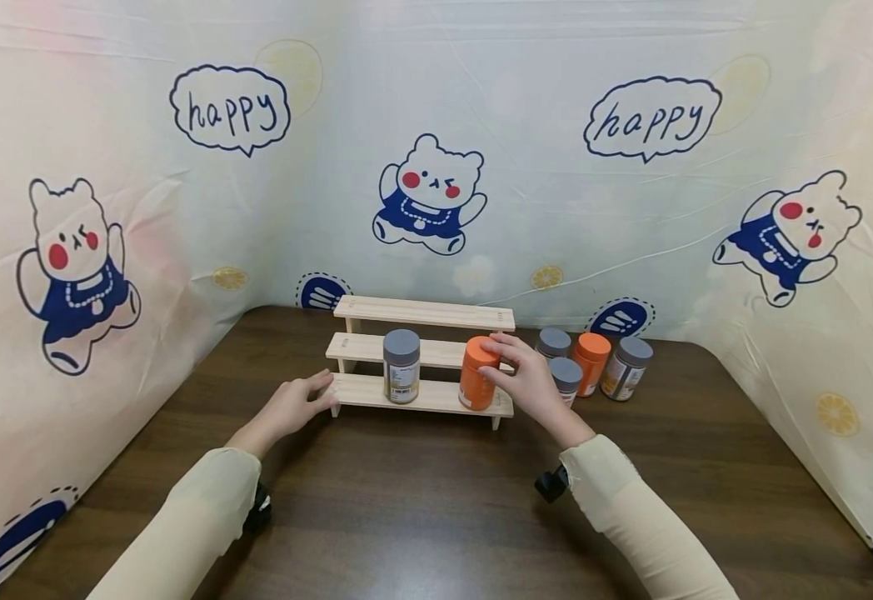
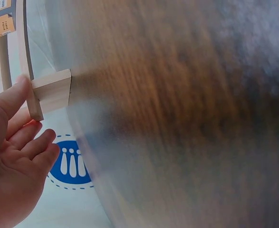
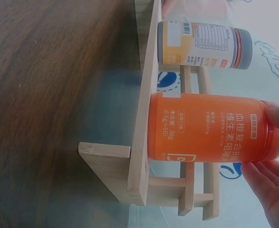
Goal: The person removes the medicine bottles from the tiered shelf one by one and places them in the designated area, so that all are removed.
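A light wooden three-step rack (image 1: 425, 313) stands on the table. My left hand (image 1: 294, 408) holds the left end of its lowest step, thumb on top and a finger beneath, as the left wrist view shows. On that same step, toward the right end, is an orange supplement bottle (image 3: 201, 127), upright. My right hand (image 1: 530, 379) grips it around the cap, with the base at the step's surface. To its left stands a grey-capped bottle (image 1: 402, 367) with a white and yellow label, untouched by either hand.
Several more bottles cluster right of the rack, among them an orange bottle (image 1: 592, 360) and a grey-capped bottle (image 1: 627, 368); my right hand partly hides the nearest ones. The dark wooden table (image 1: 406, 500) meets a printed cloth backdrop (image 1: 526, 208) behind and at both sides.
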The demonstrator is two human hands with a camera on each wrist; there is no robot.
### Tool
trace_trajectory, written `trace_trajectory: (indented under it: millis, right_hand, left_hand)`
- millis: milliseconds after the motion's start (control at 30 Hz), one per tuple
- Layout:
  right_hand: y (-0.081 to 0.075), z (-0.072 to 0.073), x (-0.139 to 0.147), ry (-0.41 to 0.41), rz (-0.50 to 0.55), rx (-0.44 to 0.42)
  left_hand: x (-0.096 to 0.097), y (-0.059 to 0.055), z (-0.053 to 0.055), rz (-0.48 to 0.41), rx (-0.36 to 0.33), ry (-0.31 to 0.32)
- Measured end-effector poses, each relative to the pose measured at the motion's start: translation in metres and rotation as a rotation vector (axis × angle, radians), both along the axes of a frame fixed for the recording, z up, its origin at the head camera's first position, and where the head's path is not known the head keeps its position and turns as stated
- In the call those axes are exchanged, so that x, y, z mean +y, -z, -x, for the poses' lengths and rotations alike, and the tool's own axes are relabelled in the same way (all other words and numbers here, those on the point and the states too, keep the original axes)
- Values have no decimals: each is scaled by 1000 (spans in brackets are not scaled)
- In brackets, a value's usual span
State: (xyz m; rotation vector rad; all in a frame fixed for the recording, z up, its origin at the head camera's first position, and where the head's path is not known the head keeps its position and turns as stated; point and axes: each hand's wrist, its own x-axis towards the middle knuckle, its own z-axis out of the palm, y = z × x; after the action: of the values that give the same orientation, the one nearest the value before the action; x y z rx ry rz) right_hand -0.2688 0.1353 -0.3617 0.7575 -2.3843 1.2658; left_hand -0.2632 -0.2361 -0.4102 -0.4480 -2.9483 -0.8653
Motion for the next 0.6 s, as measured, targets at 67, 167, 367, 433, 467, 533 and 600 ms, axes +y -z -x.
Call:
trace_trajectory:
  millis: [67, 167, 367, 433, 467, 533, 600]
  right_hand:
    - [-1, 0, -1, 1, 0, 1]
    - [-1, -1, -1, 2, 2, -4]
    - [-4, -4, 1, 11, 1, -21]
    - [-7, -6, 4, 15, 5, -24]
    - [-9, -7, 5, 20, 5, -25]
    - [-14, -9, 8, 25, 9, -14]
    - [-19, -11, 11, 25, 17, 5]
  left_hand:
    - [0, 0, 0, -1, -1, -1]
    - [0, 0, 0, 0, -3, -2]
    - [0, 0, 0, -6, -11, -3]
    - [0, 0, 0, -8, -13, -2]
    - [0, 0, 0, -10, -13, -2]
    - [0, 0, 0, -12, -15, -4]
    - [0, 0, 0, -14, -18, -7]
